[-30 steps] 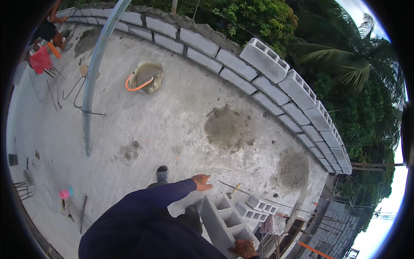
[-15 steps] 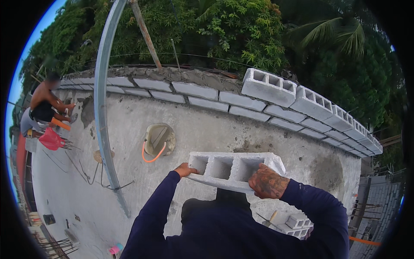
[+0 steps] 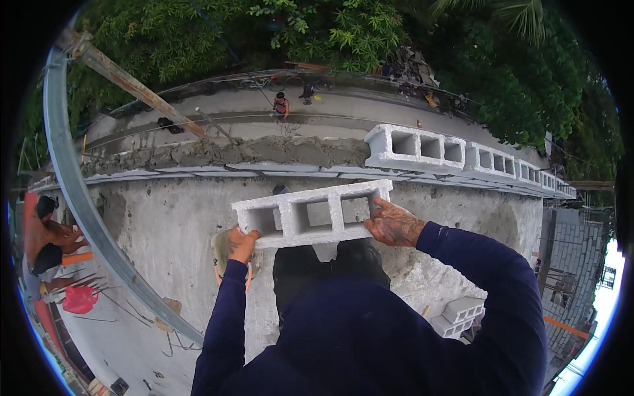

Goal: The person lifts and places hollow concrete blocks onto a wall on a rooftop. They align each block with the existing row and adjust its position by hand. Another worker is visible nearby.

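A hollow concrete block is held crosswise in front of me, its three cavities showing. My left hand is closed on its left end, and my tattooed right hand grips the right end, with fingers at a cavity. Beyond the block runs the low wall, topped with rough grey mortar. On its right stretch a row of hollow blocks sits along the top. A bucket with an orange-edged rim or handle is partly hidden behind my left hand.
A co-worker crouches at left beside a red bag and rebar. A bent metal channel and a rusty pole rise at left. Loose blocks lie at lower right. People and bicycles stand on the lane below the wall.
The block has risen from the floor at lower right to in front of me, now in both hands. I have moved up to the wall, so the lane beyond it now shows.
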`<act>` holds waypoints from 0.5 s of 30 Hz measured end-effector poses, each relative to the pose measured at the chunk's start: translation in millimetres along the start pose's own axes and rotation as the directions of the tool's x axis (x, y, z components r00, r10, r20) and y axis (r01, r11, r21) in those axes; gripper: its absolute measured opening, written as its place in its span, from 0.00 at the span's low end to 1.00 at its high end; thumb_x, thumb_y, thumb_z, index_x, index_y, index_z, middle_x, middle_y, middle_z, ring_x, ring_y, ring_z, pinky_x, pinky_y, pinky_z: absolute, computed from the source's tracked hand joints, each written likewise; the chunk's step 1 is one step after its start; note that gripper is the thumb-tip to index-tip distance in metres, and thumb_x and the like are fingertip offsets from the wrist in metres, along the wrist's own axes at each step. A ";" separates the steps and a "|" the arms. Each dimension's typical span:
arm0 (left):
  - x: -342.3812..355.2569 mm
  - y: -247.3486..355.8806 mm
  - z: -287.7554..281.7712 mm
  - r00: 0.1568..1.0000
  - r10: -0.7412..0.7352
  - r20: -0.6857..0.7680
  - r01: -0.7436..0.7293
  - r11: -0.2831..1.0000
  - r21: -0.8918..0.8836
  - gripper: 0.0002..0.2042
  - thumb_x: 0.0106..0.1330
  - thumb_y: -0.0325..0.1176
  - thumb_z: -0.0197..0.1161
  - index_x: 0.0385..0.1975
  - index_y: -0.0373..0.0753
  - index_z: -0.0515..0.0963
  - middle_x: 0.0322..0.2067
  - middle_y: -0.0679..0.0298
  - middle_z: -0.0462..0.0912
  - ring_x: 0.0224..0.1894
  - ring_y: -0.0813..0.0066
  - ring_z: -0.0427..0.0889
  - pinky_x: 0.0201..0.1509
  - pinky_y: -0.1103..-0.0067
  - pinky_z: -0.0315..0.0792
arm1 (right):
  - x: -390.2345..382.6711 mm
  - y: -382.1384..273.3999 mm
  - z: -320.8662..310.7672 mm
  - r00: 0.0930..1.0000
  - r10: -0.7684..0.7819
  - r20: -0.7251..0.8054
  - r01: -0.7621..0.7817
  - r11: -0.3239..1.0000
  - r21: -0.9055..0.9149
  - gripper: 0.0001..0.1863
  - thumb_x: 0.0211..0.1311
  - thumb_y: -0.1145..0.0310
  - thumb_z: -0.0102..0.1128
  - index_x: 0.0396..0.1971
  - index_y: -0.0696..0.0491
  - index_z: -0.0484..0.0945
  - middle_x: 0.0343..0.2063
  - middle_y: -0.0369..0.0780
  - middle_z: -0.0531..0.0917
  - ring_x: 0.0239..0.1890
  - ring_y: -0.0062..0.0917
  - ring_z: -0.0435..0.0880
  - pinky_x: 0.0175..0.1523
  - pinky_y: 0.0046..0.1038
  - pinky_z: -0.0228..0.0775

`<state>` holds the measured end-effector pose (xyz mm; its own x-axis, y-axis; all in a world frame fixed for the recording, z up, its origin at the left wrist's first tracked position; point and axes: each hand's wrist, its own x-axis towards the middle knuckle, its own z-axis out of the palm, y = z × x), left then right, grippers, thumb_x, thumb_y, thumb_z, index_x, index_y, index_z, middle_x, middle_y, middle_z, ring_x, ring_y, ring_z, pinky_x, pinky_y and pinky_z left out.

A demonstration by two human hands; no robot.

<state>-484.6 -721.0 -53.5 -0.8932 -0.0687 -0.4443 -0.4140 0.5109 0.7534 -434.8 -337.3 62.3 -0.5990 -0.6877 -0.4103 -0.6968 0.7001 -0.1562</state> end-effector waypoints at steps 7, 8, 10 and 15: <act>128.3 75.7 -6.7 0.998 0.054 -0.030 -0.043 0.959 0.280 0.17 0.46 0.34 0.64 0.37 0.34 0.77 0.33 0.49 0.82 0.37 0.51 0.80 0.43 0.68 0.72 | 68.7 93.2 -4.7 0.996 0.091 0.019 -0.091 0.996 0.018 0.02 0.53 0.71 0.48 0.24 0.50 0.66 0.16 0.33 0.70 0.34 0.25 0.75 0.66 0.38 0.49; 140.1 84.0 -5.4 0.997 0.079 -0.023 -0.070 0.963 0.261 0.17 0.46 0.34 0.64 0.37 0.34 0.77 0.33 0.49 0.82 0.37 0.51 0.80 0.43 0.68 0.72 | 74.1 105.0 -1.9 0.995 0.095 -0.007 -0.095 0.995 -0.010 0.02 0.52 0.71 0.49 0.24 0.50 0.66 0.16 0.33 0.70 0.34 0.25 0.75 0.66 0.38 0.50; 158.8 98.3 3.8 0.993 0.114 -0.011 -0.108 0.967 0.232 0.17 0.47 0.35 0.63 0.37 0.33 0.77 0.33 0.49 0.82 0.38 0.51 0.80 0.44 0.67 0.71 | 81.2 126.8 5.9 0.994 0.100 0.039 -0.098 0.994 -0.039 0.03 0.50 0.72 0.50 0.26 0.52 0.67 0.18 0.33 0.71 0.36 0.26 0.76 0.65 0.38 0.50; 193.5 118.3 30.5 0.997 0.084 0.003 -0.081 0.959 0.270 0.16 0.49 0.34 0.62 0.36 0.32 0.77 0.32 0.48 0.81 0.38 0.51 0.80 0.44 0.67 0.71 | 91.6 170.3 26.4 0.983 0.148 -0.109 -0.143 0.988 0.051 0.06 0.48 0.74 0.53 0.28 0.51 0.72 0.16 0.33 0.72 0.32 0.26 0.77 0.65 0.35 0.50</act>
<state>-701.1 -647.7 -65.1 -0.9242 -0.0234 -0.3812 -0.2775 0.7270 0.6280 -597.9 -276.0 -25.6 -0.7347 -0.5934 -0.3287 -0.5831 0.8001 -0.1411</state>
